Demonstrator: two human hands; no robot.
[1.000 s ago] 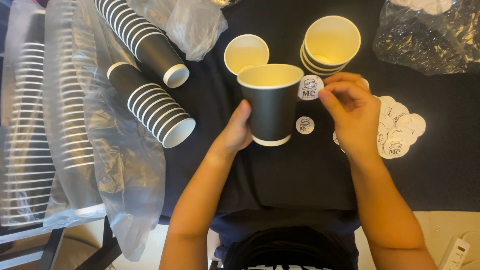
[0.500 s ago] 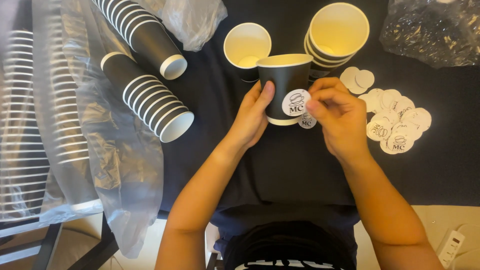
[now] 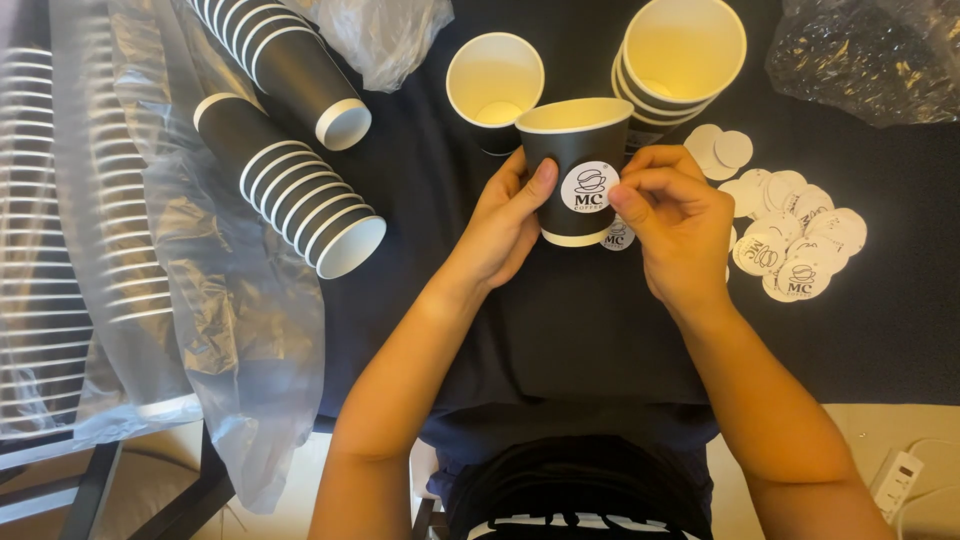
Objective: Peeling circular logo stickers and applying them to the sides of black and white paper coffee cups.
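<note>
Since half a sec earlier both hands shifted a bit lower w/ the black paper cup [image 3: 583, 170], sticker side facing up more squarely. Behind it stood a single open cup [image 3: 495, 85], cream inside, nothing in it, and a nested stack of cups [image 3: 683, 55] to the right. Two sleeves of black cups [image 3: 290, 185] lay on plastic wrap [image 3: 200, 330]. Held cup was upright-ish, just above the dark surface [image 3: 560, 330], matte black w/ white rim and a round white sticker [image 3: 589, 187] on front. Left hand [image 3: 500, 225] fingers wrapped the cup's side; right hand [image 3: 675, 225] fingers pinched at the sticker edge. Loose stickers [image 3: 790, 245] were piled nearby.
</note>
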